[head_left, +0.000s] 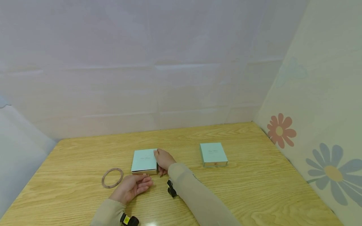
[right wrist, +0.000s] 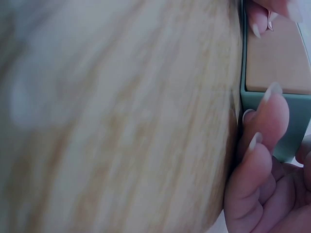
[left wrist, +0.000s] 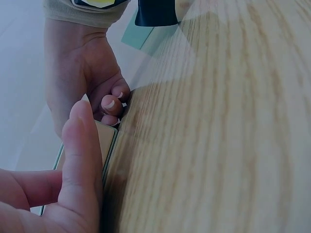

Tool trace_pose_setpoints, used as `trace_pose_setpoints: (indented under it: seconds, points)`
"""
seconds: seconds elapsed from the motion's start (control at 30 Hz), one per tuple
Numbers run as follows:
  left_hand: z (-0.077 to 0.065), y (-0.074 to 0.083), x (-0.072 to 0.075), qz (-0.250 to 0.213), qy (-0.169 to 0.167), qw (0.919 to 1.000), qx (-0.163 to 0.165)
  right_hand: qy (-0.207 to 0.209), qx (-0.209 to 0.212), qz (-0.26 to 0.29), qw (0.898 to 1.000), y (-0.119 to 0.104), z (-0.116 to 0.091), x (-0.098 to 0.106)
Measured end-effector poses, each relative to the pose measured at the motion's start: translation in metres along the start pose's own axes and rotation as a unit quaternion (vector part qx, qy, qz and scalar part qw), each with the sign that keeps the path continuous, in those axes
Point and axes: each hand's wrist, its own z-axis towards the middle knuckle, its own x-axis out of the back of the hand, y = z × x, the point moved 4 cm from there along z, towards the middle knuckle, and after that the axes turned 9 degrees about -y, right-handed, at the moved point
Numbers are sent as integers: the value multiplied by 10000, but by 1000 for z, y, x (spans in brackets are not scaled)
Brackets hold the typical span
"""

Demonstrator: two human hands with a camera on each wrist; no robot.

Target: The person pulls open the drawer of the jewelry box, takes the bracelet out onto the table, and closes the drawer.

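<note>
A pale mint-green drawer box [head_left: 143, 159] with small lettering on its lid lies on the wooden table, left of centre. My right hand [head_left: 165, 160] grips its right side, thumb on the top edge and fingers down along the side wall. At the box's front, my left hand [head_left: 133, 187] pinches a small pinkish pull tab [right wrist: 270, 22] between thumb and index finger; its other fingers stretch out loosely. The tan drawer front [right wrist: 274, 63] sits within the green sleeve in the right wrist view. In the left wrist view, the left thumb [left wrist: 80, 145] partly covers that front.
A pinkish bangle [head_left: 103, 179] lies flat to the left of the box, close to my left hand. A second mint-green box [head_left: 213, 152] stands farther right on the wooden table [head_left: 254, 185]. A pale curtain-like backdrop [head_left: 158, 78] rises behind the table, and a flower-patterned one at the right.
</note>
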Motion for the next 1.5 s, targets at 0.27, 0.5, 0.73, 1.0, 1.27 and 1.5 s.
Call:
trace_pose_setpoints:
  seconds: [0.27,0.5,0.73,1.0,1.27,1.5]
  points:
    - [0,1,-1,8,177,9998,46,-35,60,24,10000,0,-1,0]
    - [2,2,-1,-9,178,9998,47,-40,61,-8,10000,1,1,0]
    - [2,3,-1,-80,66,9999,29,-59,103,37,9999,2,2,1]
    - [4,3,1,-203,60,9998,31,-68,68,100,9999,2,2,1]
    - [5,4,2,-168,27,9999,-15,-51,49,87,9999,2,3,1]
    - [5,5,3,-189,-217,9996,63,-52,18,78,10000,3,4,0]
